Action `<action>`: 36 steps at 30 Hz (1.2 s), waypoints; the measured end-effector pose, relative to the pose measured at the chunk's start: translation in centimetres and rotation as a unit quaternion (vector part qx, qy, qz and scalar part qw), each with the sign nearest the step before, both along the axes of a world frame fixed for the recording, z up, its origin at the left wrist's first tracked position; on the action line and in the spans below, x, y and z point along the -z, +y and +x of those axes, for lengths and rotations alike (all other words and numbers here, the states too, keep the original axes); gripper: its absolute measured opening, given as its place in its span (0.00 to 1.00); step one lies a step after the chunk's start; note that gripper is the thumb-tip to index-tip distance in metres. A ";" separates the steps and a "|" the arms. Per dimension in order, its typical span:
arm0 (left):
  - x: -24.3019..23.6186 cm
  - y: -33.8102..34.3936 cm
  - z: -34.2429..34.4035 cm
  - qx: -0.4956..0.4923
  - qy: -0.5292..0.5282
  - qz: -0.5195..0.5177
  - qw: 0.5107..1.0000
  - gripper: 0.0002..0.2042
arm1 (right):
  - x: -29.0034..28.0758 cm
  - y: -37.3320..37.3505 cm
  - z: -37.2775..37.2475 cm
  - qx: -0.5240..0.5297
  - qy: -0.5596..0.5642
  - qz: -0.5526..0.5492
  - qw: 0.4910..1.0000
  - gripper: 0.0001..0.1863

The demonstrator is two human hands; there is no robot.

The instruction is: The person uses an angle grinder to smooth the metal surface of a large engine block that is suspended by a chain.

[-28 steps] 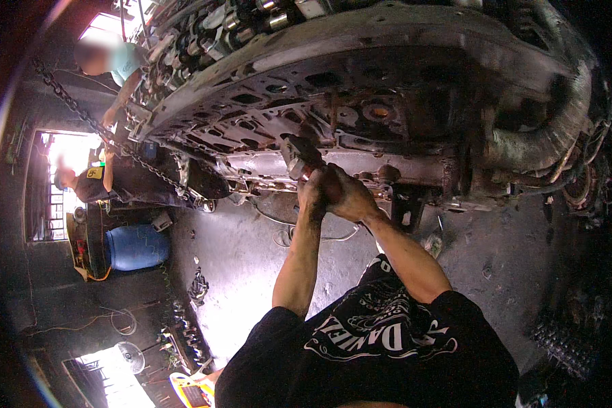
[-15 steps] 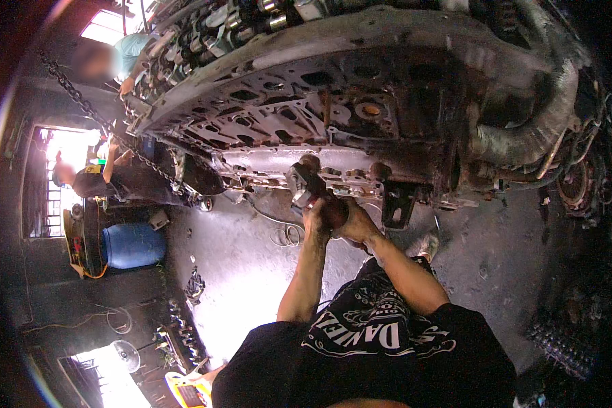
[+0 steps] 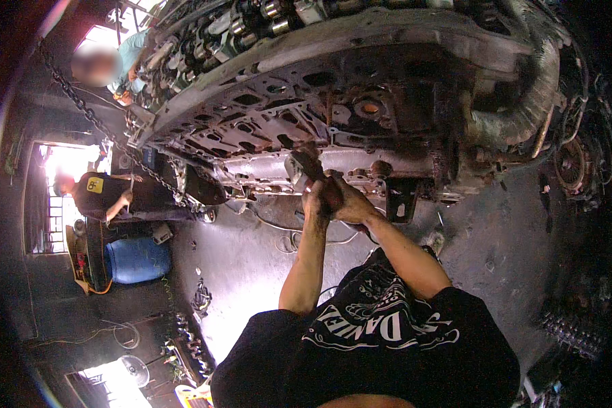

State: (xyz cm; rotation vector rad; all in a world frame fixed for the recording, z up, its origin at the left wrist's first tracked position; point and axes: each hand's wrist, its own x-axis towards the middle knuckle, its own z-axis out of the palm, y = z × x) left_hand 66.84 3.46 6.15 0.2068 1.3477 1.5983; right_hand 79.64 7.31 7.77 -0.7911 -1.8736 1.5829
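Tool handle [image 3: 304, 163], dark and stubby, is what we grip with both hands, just under the side of the big grimy engine block [image 3: 333, 102] that fills the upper middle of the view.

Starting at the far left, a chain [image 3: 92, 112] runs slantwise from the dark upper corner to the end of the block, which looks to us like the reason the block hangs at working height. Below it a person in a dark shirt [image 3: 98, 197] bends near a bright doorway, with a blue barrel [image 3: 137, 260] beside them on the floor; another person stands at the block's upper left end.

Moving to the centre, our left hand [image 3: 314, 200] is wrapped shut around the lower part of the handle, and our right hand [image 3: 347, 202] closes over it, the two touching. We judge the double grip serves to bear hard on one spot on the block's flank.

Below the hands the grey concrete floor [image 3: 251, 272] lies open, giving our elbows room. To the right, a black bracket [image 3: 398, 204] hangs close beside the right wrist, and a thick ribbed hose [image 3: 530, 102] curves down the block's end, crowding that side.
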 end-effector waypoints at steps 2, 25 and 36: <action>0.1 1.3 -2.0 0.014 -0.050 0.021 0.998 0.19 | -2.4 1.0 -1.1 -0.009 -0.043 0.125 0.991 0.55; -8.2 5.0 -3.0 0.035 0.149 -0.023 0.988 0.25 | -7.8 2.2 -2.0 0.102 0.047 0.084 0.990 0.45; -5.1 -1.0 1.4 0.024 0.021 0.133 0.991 0.21 | -6.3 -1.9 1.7 0.087 -0.064 -0.020 0.994 0.46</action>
